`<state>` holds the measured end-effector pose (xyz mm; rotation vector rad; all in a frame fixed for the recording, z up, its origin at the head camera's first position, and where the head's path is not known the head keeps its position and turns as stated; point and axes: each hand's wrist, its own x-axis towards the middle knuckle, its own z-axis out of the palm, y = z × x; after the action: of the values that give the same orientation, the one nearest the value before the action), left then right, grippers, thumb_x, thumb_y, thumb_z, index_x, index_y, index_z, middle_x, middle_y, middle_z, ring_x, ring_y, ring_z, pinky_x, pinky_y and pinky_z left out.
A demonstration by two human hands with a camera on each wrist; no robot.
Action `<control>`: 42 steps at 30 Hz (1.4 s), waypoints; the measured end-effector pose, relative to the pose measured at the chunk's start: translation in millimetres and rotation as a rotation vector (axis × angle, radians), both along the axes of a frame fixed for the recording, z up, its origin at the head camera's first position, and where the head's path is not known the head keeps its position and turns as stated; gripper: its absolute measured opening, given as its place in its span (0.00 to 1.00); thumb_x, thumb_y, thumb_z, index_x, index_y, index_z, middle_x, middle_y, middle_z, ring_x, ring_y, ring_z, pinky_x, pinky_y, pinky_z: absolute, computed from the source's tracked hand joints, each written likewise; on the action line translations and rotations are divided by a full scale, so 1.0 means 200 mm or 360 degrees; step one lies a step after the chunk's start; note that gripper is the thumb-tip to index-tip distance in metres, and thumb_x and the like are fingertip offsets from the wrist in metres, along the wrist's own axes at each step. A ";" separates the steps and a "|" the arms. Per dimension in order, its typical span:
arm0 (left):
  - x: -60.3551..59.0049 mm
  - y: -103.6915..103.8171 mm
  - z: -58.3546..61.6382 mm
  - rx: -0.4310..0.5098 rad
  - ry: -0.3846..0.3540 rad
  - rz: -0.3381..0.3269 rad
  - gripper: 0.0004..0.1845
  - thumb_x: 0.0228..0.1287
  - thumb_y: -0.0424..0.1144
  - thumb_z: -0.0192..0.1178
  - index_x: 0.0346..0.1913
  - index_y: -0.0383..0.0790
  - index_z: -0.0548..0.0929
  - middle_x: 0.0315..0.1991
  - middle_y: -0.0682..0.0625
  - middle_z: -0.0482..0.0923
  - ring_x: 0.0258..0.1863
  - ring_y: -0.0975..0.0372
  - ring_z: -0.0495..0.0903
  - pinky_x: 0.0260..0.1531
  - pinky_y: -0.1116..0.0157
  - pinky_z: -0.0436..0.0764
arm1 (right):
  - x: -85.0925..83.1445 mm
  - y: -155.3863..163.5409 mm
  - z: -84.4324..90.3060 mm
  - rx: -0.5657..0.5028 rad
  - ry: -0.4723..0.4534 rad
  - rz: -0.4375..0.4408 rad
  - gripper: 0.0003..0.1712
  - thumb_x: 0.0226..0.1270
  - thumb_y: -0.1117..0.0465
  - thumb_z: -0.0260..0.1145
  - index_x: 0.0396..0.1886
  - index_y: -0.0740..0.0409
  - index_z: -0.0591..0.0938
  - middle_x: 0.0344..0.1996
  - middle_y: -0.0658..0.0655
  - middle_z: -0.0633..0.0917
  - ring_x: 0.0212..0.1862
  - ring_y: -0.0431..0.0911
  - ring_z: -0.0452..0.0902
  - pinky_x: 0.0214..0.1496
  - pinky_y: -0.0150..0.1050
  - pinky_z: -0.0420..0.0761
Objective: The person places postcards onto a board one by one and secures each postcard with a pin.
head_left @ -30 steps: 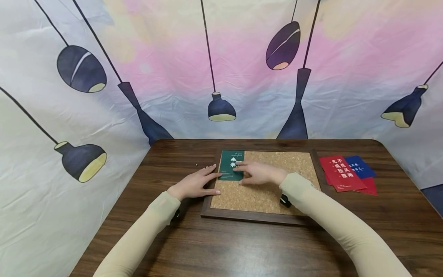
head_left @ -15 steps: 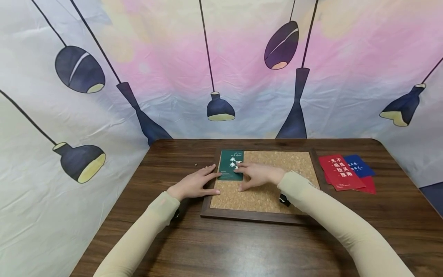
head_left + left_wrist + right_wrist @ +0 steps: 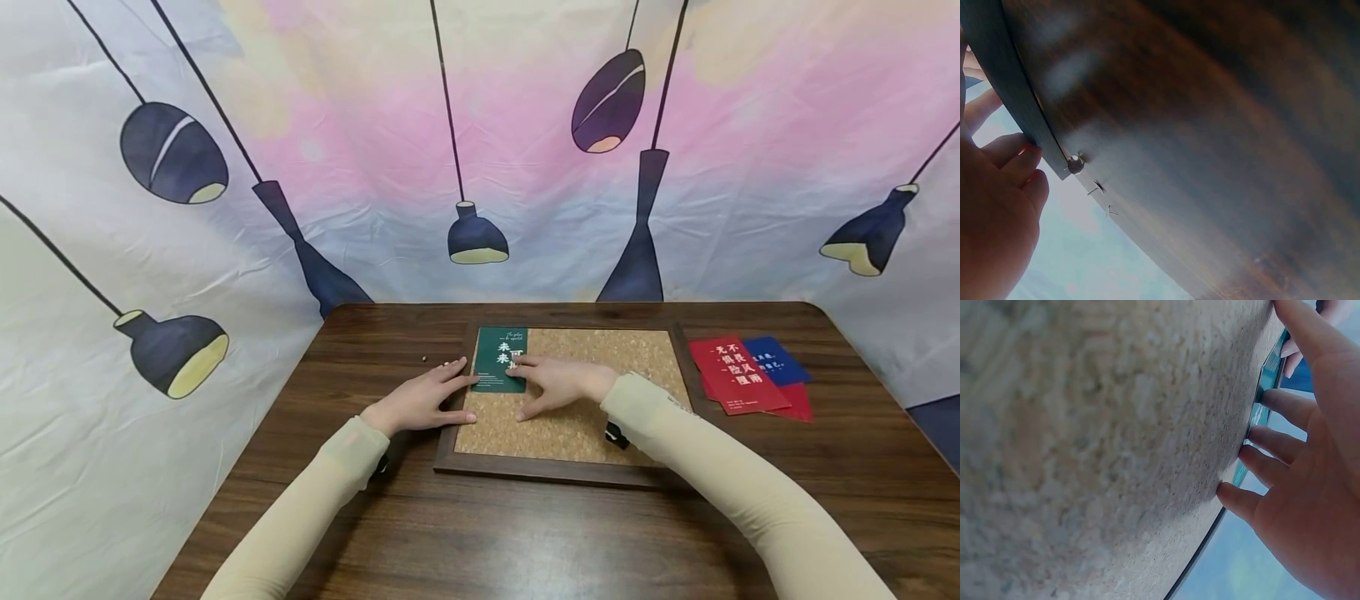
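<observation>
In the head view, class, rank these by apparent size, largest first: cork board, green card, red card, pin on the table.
1. Cork board
2. Red card; nearer-looking than the green, which hands partly cover, so this pair is unsure
3. Green card
4. Pin

Red [image 3: 737, 374] and blue cards [image 3: 777, 359], lamp-print backdrop [image 3: 480, 150]

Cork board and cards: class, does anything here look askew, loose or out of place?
Little stands out. The green card lies square in the cork board's far left corner under both hands. Odd bits: small pins lie loose on the table, and the red and blue cards overlap in an untidy pile.
</observation>
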<state>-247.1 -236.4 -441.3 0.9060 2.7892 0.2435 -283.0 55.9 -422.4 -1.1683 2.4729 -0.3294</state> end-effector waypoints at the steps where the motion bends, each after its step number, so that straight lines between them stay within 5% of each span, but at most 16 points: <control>1: 0.00 0.00 0.00 0.0002 -0.0003 0.0003 0.43 0.65 0.73 0.52 0.77 0.56 0.65 0.80 0.44 0.49 0.77 0.47 0.53 0.70 0.46 0.64 | 0.00 0.00 0.00 -0.0001 0.0000 0.0000 0.49 0.68 0.34 0.64 0.79 0.55 0.62 0.79 0.62 0.54 0.78 0.59 0.52 0.75 0.56 0.60; 19: 0.01 0.00 0.00 0.0034 -0.0005 -0.0004 0.42 0.66 0.72 0.53 0.77 0.54 0.66 0.80 0.43 0.50 0.77 0.46 0.54 0.69 0.45 0.64 | -0.05 -0.04 -0.04 -0.0146 0.0058 -0.0153 0.37 0.78 0.48 0.60 0.76 0.66 0.65 0.76 0.66 0.61 0.75 0.58 0.58 0.74 0.53 0.63; 42: 0.01 0.01 0.00 -0.0002 -0.0032 0.0024 0.43 0.65 0.73 0.52 0.78 0.57 0.64 0.81 0.46 0.47 0.78 0.49 0.51 0.70 0.46 0.62 | -0.05 -0.02 -0.03 -0.0097 0.0043 -0.0315 0.40 0.78 0.47 0.59 0.75 0.71 0.62 0.77 0.68 0.57 0.76 0.61 0.55 0.74 0.54 0.60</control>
<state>-245.3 -234.9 -440.6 0.8772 2.7784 0.2518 -292.2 51.9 -428.1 -0.9579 2.6248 -0.4498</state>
